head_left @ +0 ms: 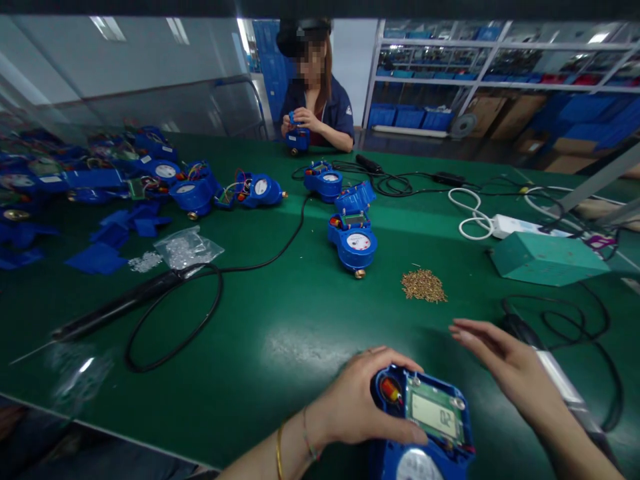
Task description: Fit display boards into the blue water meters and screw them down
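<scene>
The blue meter (447, 447) sits near, right of centre, grasped around its left side by the left hand (363, 403); the right hand (505, 353) hovers beside it, seemingly holding nothing. Likely stiff, fairly heavy; grip the casing (468, 417), sparing the fragile-looking screen (433, 411).
</scene>
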### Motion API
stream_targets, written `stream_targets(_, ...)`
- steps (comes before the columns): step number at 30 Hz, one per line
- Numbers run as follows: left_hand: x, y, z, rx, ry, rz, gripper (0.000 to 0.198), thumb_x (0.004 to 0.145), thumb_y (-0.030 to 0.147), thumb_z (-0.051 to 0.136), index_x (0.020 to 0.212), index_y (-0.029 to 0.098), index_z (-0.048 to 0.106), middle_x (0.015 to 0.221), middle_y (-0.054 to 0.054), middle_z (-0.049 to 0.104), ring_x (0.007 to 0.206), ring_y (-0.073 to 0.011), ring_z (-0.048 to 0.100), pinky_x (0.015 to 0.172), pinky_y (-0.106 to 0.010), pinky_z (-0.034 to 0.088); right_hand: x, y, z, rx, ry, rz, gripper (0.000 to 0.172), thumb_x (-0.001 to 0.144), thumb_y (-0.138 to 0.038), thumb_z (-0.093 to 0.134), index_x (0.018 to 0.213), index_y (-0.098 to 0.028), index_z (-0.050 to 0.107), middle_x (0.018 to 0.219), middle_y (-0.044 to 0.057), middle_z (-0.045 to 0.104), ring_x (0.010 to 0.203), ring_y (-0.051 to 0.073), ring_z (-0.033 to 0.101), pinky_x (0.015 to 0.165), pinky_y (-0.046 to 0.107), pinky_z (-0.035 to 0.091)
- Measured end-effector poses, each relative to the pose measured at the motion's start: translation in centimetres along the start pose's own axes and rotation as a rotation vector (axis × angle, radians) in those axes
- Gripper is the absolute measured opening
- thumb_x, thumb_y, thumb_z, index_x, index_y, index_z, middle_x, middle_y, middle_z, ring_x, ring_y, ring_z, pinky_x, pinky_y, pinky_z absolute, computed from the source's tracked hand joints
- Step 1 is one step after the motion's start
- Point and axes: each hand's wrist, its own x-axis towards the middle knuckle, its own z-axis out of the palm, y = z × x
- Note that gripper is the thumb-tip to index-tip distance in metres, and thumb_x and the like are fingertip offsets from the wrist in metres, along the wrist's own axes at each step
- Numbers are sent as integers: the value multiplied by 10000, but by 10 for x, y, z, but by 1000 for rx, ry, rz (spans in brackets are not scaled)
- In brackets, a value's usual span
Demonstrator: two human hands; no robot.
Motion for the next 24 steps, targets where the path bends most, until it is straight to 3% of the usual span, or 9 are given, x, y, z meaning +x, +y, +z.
stream_targets(5,1,-3,0,-1,5,-1,633,562,484,884,1119,241,708,1044,-68,679,970,-273,615,897,-438,480,91,-19,13,-348,-66,-179,278,918,-334,489,962,-175,713,1005,108,740,919,249,700,852,384,547)
stream_targets(9,1,-5,-2,-22,3,-36,660,537,506,892,1116,246,711,1057,-64,677,987,-279,611,906,-435,471,135,-36,32,-583,-191,-263,134,942,-231,577,926,-164,692,985,62,701,988,209,641,915,400,503)
stream_targets(15,-1,-6,-2,-45,-5,-20,640,574,492,882,1134,242,700,1084,-55,684,1011,-260,614,945,-417,452,143,-52,51,-873,-305,-249,172,969,-313,609,983,-150,661,1063,62,666,992,191,638,898,404,536)
stream_targets(24,0,-3,-4,-8,-55,2,633,612,440,879,1173,239,665,1113,-44,675,1021,-238,626,988,-387,445,138,-58,62,-980,-266,-124,231,959,-339,625,1051,-129,649,1082,79,659,983,200,645,884,406,543)
